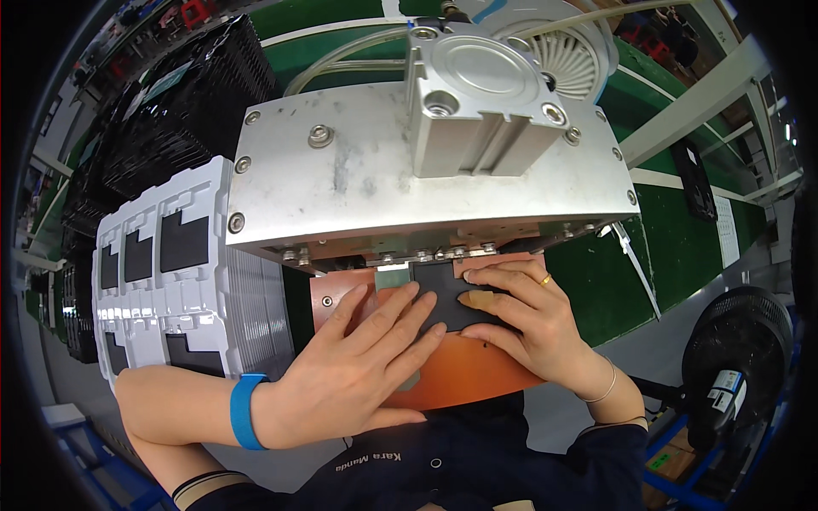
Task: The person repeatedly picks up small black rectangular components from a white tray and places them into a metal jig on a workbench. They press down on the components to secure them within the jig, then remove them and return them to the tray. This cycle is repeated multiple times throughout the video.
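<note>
A dark grey flat panel [440, 285] lies on the orange base plate [477, 366], at the front of a silver metal press [341, 162]. My left hand [362, 366] is open, its fingers stretched flat with the tips at the panel's left edge. My right hand [532, 319] grips the panel's right side, thumb at the near edge and fingers over the top. One right finger wears a yellowish cover. The panel's far edge runs close under the press head, and my right fingers hide part of its surface.
White plastic trays [220, 294] are stacked at the left, with dark panels [184, 241] in the top one's pockets. Behind them rise black trays [187, 94]. A cylinder block [481, 102] tops the press. A black fan [737, 366] stands at the right.
</note>
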Available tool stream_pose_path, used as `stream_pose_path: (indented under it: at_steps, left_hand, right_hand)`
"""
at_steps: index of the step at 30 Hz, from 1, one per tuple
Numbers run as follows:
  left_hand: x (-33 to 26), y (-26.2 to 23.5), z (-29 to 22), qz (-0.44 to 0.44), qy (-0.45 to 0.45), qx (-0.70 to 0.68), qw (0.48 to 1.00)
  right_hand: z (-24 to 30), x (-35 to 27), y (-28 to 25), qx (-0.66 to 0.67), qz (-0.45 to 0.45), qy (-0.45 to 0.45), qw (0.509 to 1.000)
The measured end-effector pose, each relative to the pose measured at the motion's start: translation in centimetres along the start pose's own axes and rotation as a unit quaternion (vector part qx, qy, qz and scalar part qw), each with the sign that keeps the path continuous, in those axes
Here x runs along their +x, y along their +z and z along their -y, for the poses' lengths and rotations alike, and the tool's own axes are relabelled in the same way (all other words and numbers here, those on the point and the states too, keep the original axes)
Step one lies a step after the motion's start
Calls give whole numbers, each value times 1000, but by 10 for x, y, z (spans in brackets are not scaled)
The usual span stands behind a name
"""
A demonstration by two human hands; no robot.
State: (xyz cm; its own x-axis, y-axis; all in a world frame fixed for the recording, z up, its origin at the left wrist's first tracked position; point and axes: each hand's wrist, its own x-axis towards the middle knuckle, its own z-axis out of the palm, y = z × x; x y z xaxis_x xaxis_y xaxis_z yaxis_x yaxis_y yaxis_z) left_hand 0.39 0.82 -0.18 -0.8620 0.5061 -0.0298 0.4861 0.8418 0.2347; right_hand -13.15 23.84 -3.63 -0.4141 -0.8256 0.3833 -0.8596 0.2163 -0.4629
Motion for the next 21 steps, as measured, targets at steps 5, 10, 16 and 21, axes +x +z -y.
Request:
stream_pose_path:
  at_steps: [5, 10, 16, 21]
  left_hand:
    - [0, 1, 0, 10, 0, 7, 1000]
    - [1, -1, 0, 21, -4, 6, 1000]
    - [1, -1, 0, 31, -13, -13, 999]
    - [1, -1, 1, 37, -16, -17, 999]
  right_hand:
    - [-1, 2, 1, 26, 0, 10, 1000]
    - [-1, 2, 2, 23, -1, 7, 1000]
    - [-3, 4, 1, 29, 4, -1, 1000]
    - [-4, 4, 0, 34, 14, 4, 999]
